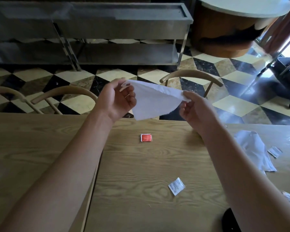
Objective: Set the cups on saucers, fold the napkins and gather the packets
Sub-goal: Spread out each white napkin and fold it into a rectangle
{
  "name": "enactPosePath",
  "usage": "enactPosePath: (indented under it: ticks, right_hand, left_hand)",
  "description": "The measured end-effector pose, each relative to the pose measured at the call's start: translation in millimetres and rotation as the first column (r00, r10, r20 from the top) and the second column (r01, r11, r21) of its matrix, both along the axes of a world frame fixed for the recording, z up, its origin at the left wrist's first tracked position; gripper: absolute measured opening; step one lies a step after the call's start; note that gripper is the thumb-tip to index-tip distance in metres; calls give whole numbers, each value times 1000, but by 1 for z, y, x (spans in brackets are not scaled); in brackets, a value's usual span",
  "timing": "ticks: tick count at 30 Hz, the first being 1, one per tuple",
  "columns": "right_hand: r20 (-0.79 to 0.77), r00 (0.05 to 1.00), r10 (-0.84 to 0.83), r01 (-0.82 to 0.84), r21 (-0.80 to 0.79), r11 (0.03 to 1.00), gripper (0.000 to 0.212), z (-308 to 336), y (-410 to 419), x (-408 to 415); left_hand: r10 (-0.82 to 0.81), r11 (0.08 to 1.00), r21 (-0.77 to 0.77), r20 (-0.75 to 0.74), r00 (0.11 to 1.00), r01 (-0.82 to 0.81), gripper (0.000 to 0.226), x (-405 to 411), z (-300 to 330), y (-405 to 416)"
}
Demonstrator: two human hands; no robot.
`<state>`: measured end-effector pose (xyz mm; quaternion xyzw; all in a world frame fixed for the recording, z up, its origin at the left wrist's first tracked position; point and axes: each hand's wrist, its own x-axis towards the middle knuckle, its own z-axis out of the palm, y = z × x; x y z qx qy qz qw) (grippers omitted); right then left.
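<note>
White napkin (151,99) held taut in air above wooden table (141,164): fold step in hand.
Left hand (117,99) and right hand (192,108) each pinch a corner. Next, likely: bring corners together. Red packet (146,137), white packet (176,186) ungathered.

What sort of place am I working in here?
Probably a cafe or restaurant dining room: pale wood-grain table strewn with a red sauce packet and white paper packet, curved-back wooden chairs on chequered marble floor, and a steel service trolley behind.
</note>
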<state>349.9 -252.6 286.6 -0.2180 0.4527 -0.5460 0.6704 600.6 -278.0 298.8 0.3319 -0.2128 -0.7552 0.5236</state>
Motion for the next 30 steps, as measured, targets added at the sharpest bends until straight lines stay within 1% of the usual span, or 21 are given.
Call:
enactPosePath:
  ticks: [2,4,6,9,12,15,17,19,21,23,24,25,27,28,30]
  right_hand:
    - [-23,1000,4,-3,33,999,13,-14,24,2]
    - [-44,999,8,-3,100,995,16,-37,50,2]
    - [-60,998,25,-13,191,982,19,-68,80,1]
    - [-159,983,90,-32,338,941,23,-125,131,-3]
    - [-276,938,212,-52,493,869,22,-178,183,-7]
    - [-347,879,327,-62,597,800,23,-217,225,-9]
    - [-383,838,389,-71,630,773,22,-231,243,-10]
    - [-392,822,413,-81,637,766,16,-235,253,-10]
    - [-401,826,396,-74,619,782,10,-233,255,-9]
    - [-427,838,339,-24,593,805,13,-228,249,-9]
    - [-429,844,321,-19,575,818,17,-224,244,-9]
    - [-419,851,318,-38,555,831,19,-220,238,-9]
    - [-387,868,311,-72,520,851,17,-211,222,-8]
    - [-379,878,293,-69,505,861,17,-207,213,-8]
    - [-330,911,249,-72,466,882,20,-201,192,-11]
  left_hand:
    - [-3,1000,21,11,1000,2,31,3,-14,26]
    - [-10,997,72,47,999,7,22,5,-36,56]
    - [13,983,179,75,997,-26,10,6,-66,92]
    - [9,920,388,127,992,-58,9,9,-122,151]
    - [-124,821,568,274,954,-57,19,13,-178,208]
    - [-298,753,654,442,846,-76,19,14,-218,251]
    - [-390,717,695,475,789,-64,21,15,-232,268]
    - [-450,678,734,450,772,-33,28,15,-235,277]
    - [-449,678,734,444,775,-27,32,16,-234,277]
    - [-373,733,676,499,782,-81,31,16,-233,269]
    - [-326,768,630,539,776,-116,29,15,-232,263]
    - [-284,798,585,577,765,-145,29,14,-229,256]
    - [-204,837,513,616,761,-190,31,12,-223,238]
    - [-164,846,492,607,778,-205,30,12,-220,228]
    - [-103,855,478,536,838,-201,18,13,-215,204]
